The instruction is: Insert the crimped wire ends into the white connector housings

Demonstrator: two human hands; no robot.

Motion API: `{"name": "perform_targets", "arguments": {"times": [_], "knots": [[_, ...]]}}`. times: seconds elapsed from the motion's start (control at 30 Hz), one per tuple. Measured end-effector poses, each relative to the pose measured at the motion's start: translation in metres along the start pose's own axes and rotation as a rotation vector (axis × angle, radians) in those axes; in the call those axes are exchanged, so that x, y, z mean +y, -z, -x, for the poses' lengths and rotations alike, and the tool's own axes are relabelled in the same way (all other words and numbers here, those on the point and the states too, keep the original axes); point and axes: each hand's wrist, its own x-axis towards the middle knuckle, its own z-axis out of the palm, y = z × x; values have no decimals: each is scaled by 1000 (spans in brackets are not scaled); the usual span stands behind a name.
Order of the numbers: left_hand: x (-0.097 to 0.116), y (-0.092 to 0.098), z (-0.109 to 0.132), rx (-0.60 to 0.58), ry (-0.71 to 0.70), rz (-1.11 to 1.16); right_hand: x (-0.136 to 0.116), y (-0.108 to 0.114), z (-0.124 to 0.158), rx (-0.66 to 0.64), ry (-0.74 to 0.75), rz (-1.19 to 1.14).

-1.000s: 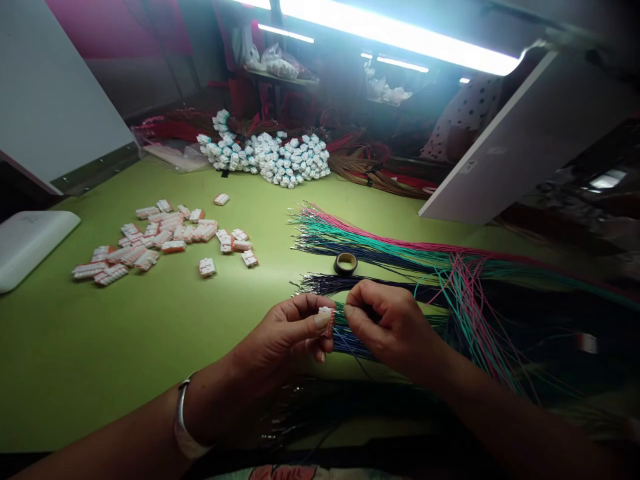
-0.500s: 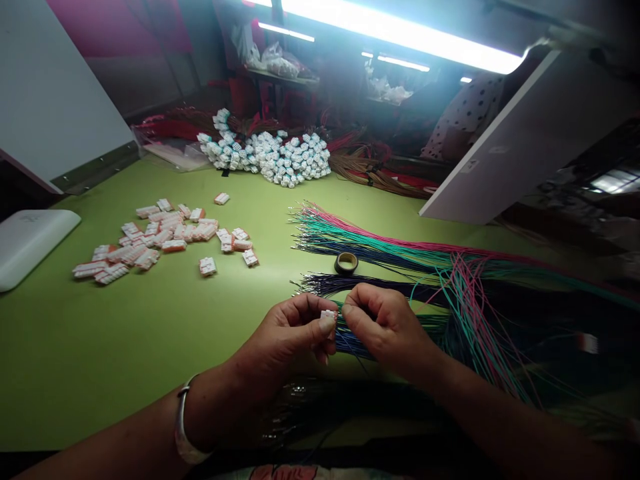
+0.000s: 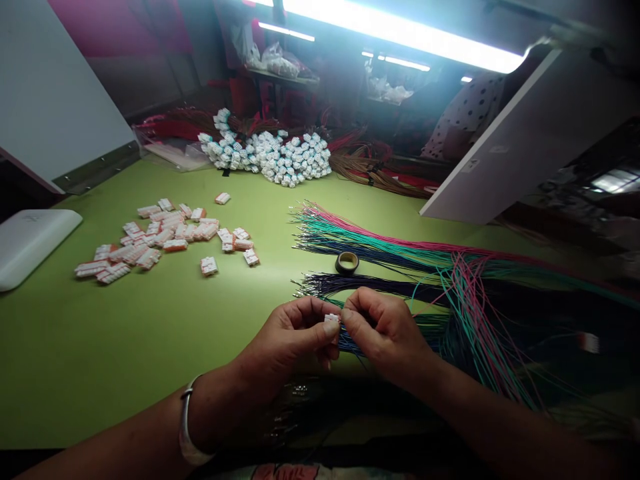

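The left hand (image 3: 285, 337) pinches a small white-and-orange plastic connector (image 3: 332, 321), its long axis seemingly upright, while the right hand's (image 3: 387, 331) closed fingertips (image 3: 346, 315) sit just beside it, above thin blue insulated wires (image 3: 353, 343).

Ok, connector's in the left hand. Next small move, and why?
Probably seat the wire end into the white connector. The left hand holds it steady, and the right hand pinches right beside it, next to the blue and green wires. The pinched end itself is hidden by the fingers, so this is a judgement.
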Motion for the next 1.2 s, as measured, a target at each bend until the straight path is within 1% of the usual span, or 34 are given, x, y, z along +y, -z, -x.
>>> {"name": "perform_targets", "arguments": {"times": [0.17,0.37,0.57,0.73,0.83,1.07,1.2], "knots": [[1,1,-1,23,-22,33,1,6,-2,-42,34,-26],[1,1,-1,22,-5,22,6,5,1,-30,138,18],[-1,-1,0,7,-12,-32,7,1,4,-13,147,13],[-1,1,-2,19,-6,39,9,4,4,-43,188,26],[-2,3,-2,27,5,31,10,6,2,-61,222,51],[-1,4,-1,11,-20,-34,12,3,3,-22,208,38],[0,1,1,14,-17,-53,12,2,5,-38,192,14]]}}
